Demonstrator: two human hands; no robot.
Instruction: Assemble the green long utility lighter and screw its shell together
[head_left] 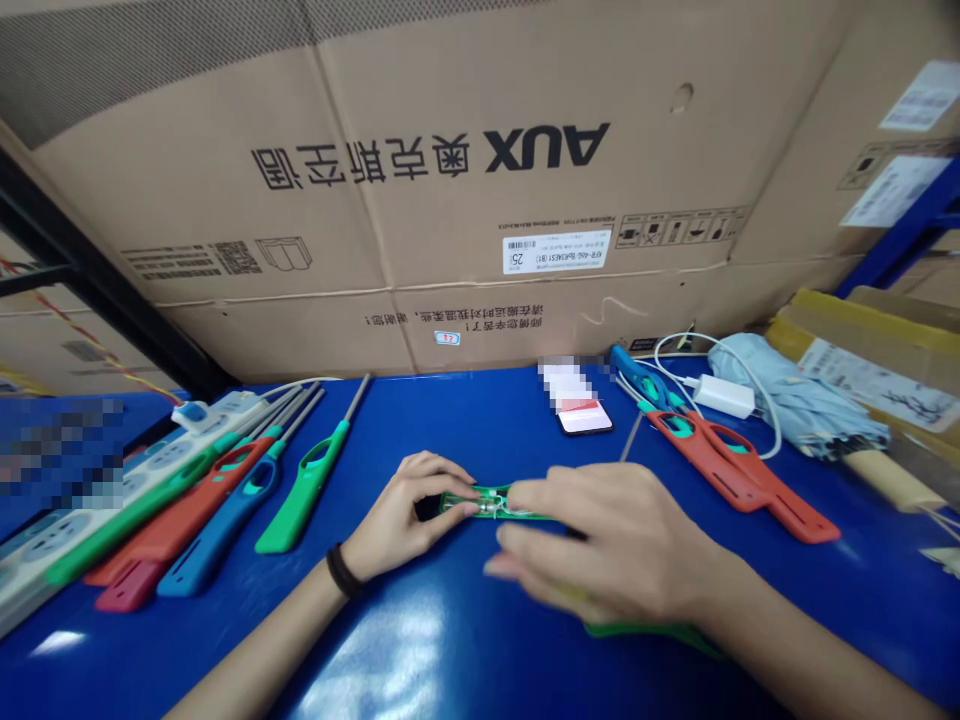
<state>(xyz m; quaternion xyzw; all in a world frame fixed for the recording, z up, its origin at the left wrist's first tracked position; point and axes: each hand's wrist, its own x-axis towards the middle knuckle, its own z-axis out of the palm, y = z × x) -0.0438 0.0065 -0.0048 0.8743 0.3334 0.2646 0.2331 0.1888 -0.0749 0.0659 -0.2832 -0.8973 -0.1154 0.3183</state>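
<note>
A slim green lighter casing (487,503) lies crosswise between the person's hands, above the blue worktop (450,430), with small metal parts showing at its middle. The left hand (401,510) pinches one end, its fingers curled and drawn tightly together on the casing. The right hand (600,545) reaches in from the other side, its fingers close together and laid over the far end. It is blurred, so I cannot tell whether it grips or only touches. Both hands are working on this one piece, close in around its middle. Under the right hand, a green piece (652,632) lies partly hidden on the worktop. (A dark band (343,570) circles the left wrist.)

Off to the left, long-nozzled lighters lie side by side: a bright green one (304,490), a blue one (217,530) and a red one (180,520), next to a white power strip (45,545). To the right are a red lighter (739,475), a blue lighter (645,380), a phone (585,418) that is partly pixelated, a white charger (724,396) and a folded pale blue umbrella (795,400). A large cardboard AUX box (420,180) rises behind it all.
</note>
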